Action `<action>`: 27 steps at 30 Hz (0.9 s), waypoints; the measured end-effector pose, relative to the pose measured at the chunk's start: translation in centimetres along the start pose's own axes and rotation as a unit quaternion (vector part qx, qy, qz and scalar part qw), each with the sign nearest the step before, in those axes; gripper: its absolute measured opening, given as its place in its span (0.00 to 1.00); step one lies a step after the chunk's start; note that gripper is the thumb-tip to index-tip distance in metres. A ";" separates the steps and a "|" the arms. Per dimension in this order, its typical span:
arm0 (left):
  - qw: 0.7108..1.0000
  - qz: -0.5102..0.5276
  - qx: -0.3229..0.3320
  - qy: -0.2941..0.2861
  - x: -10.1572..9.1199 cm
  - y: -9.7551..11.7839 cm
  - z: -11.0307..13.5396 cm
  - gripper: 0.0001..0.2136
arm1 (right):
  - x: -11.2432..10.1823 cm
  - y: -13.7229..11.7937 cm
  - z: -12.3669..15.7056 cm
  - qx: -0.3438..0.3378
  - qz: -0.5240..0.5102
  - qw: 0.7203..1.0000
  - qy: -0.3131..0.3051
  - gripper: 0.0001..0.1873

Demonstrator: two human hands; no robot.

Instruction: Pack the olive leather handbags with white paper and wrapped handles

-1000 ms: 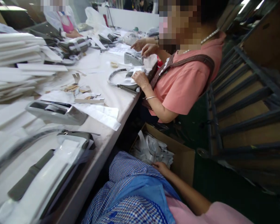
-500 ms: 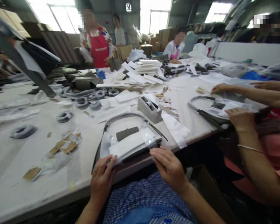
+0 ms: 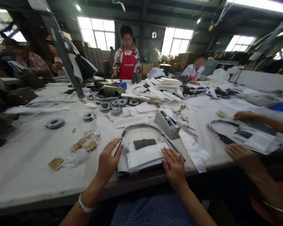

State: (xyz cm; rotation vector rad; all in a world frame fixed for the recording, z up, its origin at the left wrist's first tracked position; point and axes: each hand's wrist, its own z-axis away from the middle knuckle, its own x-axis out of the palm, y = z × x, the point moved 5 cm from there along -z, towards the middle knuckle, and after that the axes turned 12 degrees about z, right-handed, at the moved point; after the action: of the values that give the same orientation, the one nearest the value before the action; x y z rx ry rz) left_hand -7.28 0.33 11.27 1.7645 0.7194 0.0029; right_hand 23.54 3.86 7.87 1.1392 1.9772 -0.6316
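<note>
A flat bag [image 3: 143, 153] wrapped in clear plastic and white paper lies at the near edge of the white table [image 3: 33, 163], its grey strap [image 3: 141, 127] arching behind it. My left hand [image 3: 108, 161] rests with fingers spread against the bag's left side. On the bag's right front corner, my right hand [image 3: 174, 166] lies flat, fingers stretched out. Neither hand grips anything.
A grey tape dispenser [image 3: 167, 124] stands just behind the bag. Brown card tags [image 3: 81, 146] lie to the left, rolls of strap [image 3: 115, 105] and stacked white sheets [image 3: 165, 86] farther back. A co-worker's hands [image 3: 244, 158] handle another bag [image 3: 245, 136] at right. Other people stand across the table.
The view has lifted from my lap and the box on the floor to the table. Both hands have come onto the wrapped bag, and the left has slid up along its side.
</note>
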 end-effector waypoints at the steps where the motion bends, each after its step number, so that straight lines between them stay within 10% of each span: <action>1: 1.000 0.007 -0.026 -0.007 0.4 -0.8 -2.4 0.21 | 0.0 0.0 0.0 0.001 0.002 1.000 0.006 0.23; 9: 0.970 0.073 -0.208 -0.101 7.1 -6.5 -14.4 0.16 | 0.2 -0.2 0.2 0.018 0.010 1.000 0.009 0.23; 19: 0.900 0.192 -0.371 -0.122 7.1 -7.5 -11.4 0.17 | -0.6 -0.4 0.6 0.051 -0.047 0.996 0.059 0.21; 27: 0.881 0.321 -0.346 -0.044 5.0 -2.4 -9.8 0.12 | -1.5 -0.2 1.0 0.056 -0.077 0.995 0.038 0.21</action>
State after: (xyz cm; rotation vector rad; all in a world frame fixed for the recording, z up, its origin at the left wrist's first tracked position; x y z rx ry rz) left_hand -7.86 11.59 10.58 1.2139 0.0058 0.5609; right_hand 24.22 2.33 8.50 1.0971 2.1318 -0.7987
